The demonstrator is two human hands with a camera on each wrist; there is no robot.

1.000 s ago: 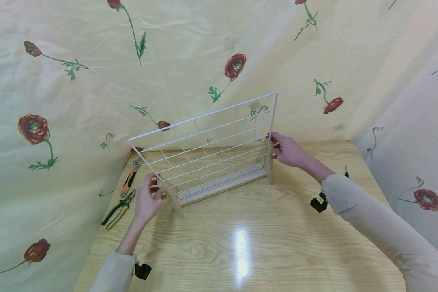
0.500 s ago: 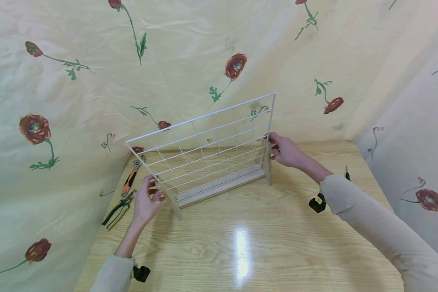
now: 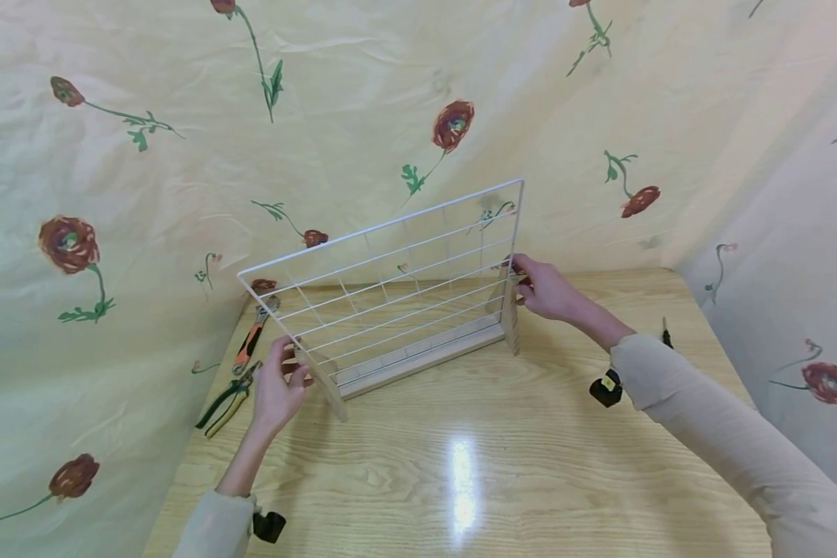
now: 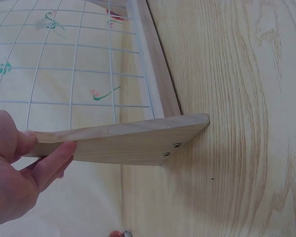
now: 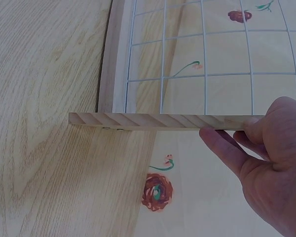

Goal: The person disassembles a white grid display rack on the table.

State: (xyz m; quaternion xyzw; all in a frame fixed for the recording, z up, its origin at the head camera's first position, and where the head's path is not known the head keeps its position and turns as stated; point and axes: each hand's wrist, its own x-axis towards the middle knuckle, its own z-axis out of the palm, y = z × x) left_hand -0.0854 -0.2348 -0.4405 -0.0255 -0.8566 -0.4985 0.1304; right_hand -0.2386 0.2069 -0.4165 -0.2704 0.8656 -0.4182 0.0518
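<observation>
A rack with a white wire grid (image 3: 380, 226) stands askew on the table, its grid leaning up toward the back. A wooden bar (image 3: 421, 363) runs along its bottom between two wooden side panels. My left hand (image 3: 277, 391) grips the upper part of the left side panel (image 4: 123, 140), thumb on one face and fingers on the other. Two screw heads (image 4: 176, 145) show low on that panel's outer face. On the other end, my right hand (image 3: 545, 291) pinches the upper part of the right side panel (image 5: 158, 120) between thumb and fingers.
Left of the rack lie an adjustable wrench (image 3: 249, 341) with an orange and black handle and a pair of pliers (image 3: 226, 403). A small dark screwdriver (image 3: 666, 335) lies at the right, beside the sleeve. Flower-printed cloth (image 3: 363, 116) hangs behind the table (image 3: 390, 473).
The rack has shifted slightly to the left and nearer, with both hands keeping hold of its side panels. The tools have stayed where they were.
</observation>
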